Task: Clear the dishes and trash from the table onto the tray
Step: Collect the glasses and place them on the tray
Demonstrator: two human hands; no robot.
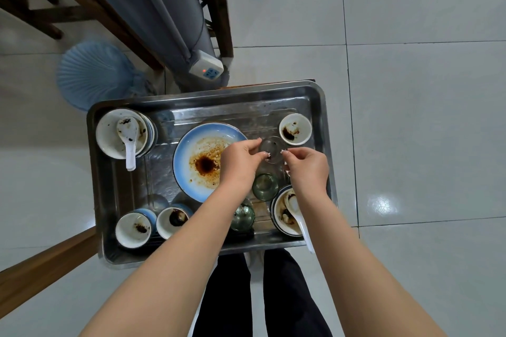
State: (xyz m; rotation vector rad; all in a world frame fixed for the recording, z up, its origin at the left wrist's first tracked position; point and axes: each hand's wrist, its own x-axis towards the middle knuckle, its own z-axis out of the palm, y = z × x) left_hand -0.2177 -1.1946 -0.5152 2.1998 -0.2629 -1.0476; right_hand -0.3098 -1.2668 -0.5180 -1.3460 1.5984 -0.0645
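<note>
Tray (320,107) holds stained bowls (295,128), plate (200,161), glasses (265,186).

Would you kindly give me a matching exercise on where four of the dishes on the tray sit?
Things: 1 blue plate; 2 clear glass; 3 stacked bowls; 4 small white cup.
Places: A far left corner of the tray; B between left hand and right hand; C its far right corner; D its middle.
Pairs: 1-D; 2-B; 3-A; 4-C.
</note>
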